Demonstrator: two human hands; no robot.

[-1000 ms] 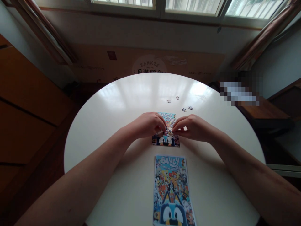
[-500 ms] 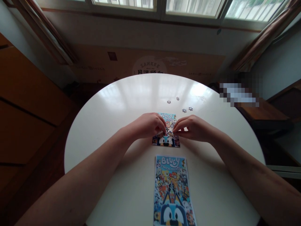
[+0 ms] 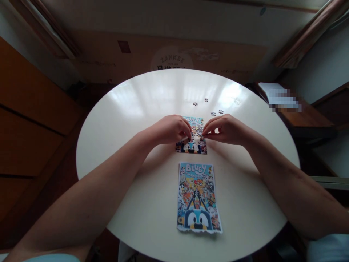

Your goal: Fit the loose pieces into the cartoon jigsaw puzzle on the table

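Head view: left hand (image 3: 171, 130) and right hand (image 3: 226, 129) fingers pinch a piece onto the puzzle (image 3: 192, 138).

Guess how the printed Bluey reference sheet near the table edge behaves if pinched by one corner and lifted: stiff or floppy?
Probably floppy: the Bluey reference sheet looks paper-thin and lies flat on the white round table. Its ragged bottom edge suggests it tears easily. The glossy tabletop may let it slide when pushed rather than stay put.
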